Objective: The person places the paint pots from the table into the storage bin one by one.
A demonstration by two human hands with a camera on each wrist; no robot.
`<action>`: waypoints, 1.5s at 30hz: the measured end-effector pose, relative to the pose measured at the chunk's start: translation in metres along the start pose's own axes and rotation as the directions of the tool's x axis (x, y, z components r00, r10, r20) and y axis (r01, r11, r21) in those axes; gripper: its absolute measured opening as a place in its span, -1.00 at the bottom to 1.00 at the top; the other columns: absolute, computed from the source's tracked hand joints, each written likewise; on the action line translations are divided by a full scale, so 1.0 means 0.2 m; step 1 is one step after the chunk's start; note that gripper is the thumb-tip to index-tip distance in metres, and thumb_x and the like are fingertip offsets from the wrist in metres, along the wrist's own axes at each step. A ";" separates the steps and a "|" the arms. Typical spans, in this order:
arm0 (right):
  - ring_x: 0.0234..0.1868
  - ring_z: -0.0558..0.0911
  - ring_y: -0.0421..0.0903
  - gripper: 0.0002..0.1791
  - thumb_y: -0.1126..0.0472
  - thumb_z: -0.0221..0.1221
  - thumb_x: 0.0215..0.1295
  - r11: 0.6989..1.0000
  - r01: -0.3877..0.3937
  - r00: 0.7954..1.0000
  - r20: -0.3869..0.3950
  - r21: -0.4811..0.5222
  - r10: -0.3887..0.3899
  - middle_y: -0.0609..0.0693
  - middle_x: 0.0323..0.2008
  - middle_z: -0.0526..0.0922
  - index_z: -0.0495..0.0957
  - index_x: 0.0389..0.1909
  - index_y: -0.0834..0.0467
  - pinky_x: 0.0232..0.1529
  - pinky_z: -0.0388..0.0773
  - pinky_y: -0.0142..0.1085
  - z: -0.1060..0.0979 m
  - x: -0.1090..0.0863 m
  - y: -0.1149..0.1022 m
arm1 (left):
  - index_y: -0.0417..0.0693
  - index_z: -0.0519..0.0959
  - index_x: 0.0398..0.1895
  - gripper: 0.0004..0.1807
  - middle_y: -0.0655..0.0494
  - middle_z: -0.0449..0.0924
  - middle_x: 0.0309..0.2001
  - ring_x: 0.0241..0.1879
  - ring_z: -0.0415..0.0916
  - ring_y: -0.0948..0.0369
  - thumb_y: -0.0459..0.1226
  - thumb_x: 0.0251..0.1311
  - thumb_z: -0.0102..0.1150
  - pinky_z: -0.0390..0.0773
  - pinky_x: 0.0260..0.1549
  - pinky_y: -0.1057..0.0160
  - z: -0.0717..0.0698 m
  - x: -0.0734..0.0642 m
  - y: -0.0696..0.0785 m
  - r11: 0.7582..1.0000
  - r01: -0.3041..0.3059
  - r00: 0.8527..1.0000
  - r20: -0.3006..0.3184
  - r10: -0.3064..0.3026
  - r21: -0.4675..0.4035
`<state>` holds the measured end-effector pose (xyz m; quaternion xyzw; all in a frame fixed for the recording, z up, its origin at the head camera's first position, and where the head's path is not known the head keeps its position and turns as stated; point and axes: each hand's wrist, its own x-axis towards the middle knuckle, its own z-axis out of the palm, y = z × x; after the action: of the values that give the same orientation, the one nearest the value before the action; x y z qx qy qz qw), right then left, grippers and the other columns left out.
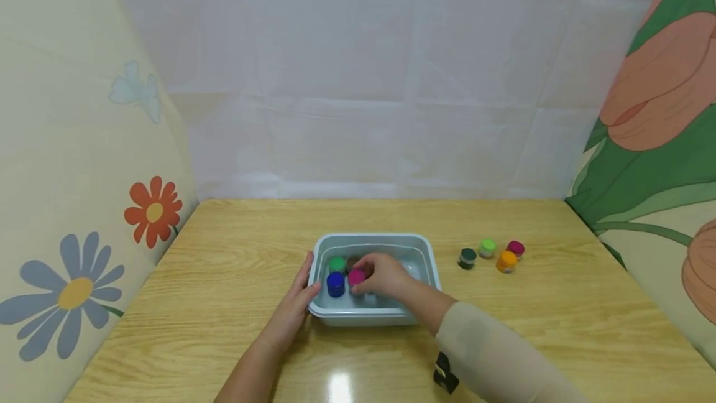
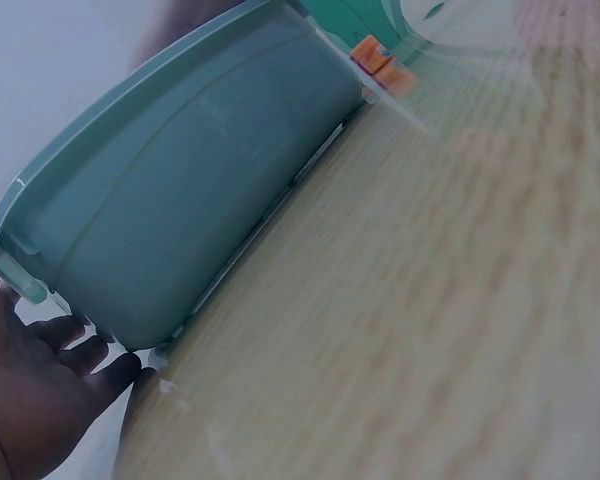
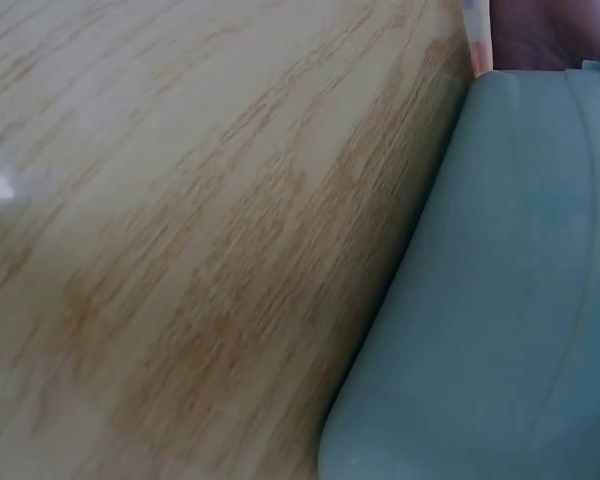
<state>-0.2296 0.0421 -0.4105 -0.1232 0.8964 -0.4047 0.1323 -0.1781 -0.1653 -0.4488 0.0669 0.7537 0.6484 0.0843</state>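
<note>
Magenta pot (image 1: 356,278): sitting inside the basin (image 1: 371,313) towards its left end, just right of the blue pot (image 1: 335,285); whether its base is touching the floor is hidden.
Right hand (image 1: 383,275): pinching the magenta pot between thumb and fingers, the gap closing down to the pot's width.
Left hand (image 1: 292,308): holding the basin's left end, thumb lying over the rim, fingers loosely bending against the outer wall.
Pinch in progress: the magenta pot is seemingly being set down or picked up; which one, these views are not showing.
Fingers' next move: probably calling for a straight vertical path, while the left hand is steadying the wall, so neighbours are not toppling.
Basin neighbours: green pot (image 1: 337,265) standing near the far-left corner, brown pot (image 1: 352,262) beside it, partly hiding behind fingers.
Outside pots: dark green (image 1: 467,259), lime (image 1: 488,248), orange (image 1: 506,262) and crimson (image 1: 516,249), standing between basin and the worktop's right edge; all looking like squat plastic cylinders.
Basin shell: looking like smooth blue-grey plastic, rectangular, its corners rounding under a protruding lip.
Worktop (image 1: 224,235): showing streaky yellowish wood grain, shining near the front.
</note>
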 end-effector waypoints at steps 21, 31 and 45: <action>-0.33 0.50 -0.20 -0.59 0.26 0.50 -0.09 0.986 0.023 0.999 -0.042 -0.164 -0.030 -0.07 -0.37 0.62 0.63 -0.16 0.11 -0.20 0.49 -0.34 0.04 0.00 -0.05 | 0.15 -0.23 0.60 -0.27 0.06 -0.40 0.61 0.57 -0.50 -0.08 -0.12 0.48 -0.20 -0.27 0.47 -0.23 -0.01 0.00 0.00 1.000 0.000 1.000 0.003 0.000 0.004; -0.34 0.50 -0.18 -0.64 0.29 0.48 -0.06 0.990 0.022 0.998 -0.060 -0.139 -0.031 -0.05 -0.39 0.61 0.63 -0.19 0.15 -0.23 0.49 -0.34 0.04 -0.01 -0.04 | 0.17 -0.23 0.60 -0.27 0.06 -0.40 0.61 0.57 -0.49 -0.09 -0.11 0.47 -0.20 -0.24 0.47 -0.24 -0.01 0.00 -0.01 1.000 0.006 1.000 0.001 -0.006 0.011; -0.16 0.61 -0.12 -0.65 0.22 0.38 0.13 0.999 0.024 0.997 -0.074 0.032 -0.021 0.04 -0.17 0.69 0.62 -0.04 0.15 -0.17 0.57 -0.33 -0.12 -0.08 -0.01 | 0.14 -0.21 0.60 -0.28 0.06 -0.40 0.61 0.57 -0.50 -0.08 -0.15 0.47 -0.19 -0.25 0.47 -0.23 -0.01 0.00 -0.01 1.000 -0.001 1.000 0.000 0.001 0.003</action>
<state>-0.2234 0.0627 -0.3904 -0.1160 0.8924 -0.4252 0.0966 -0.1781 -0.1668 -0.4497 0.0673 0.7547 0.6473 0.0837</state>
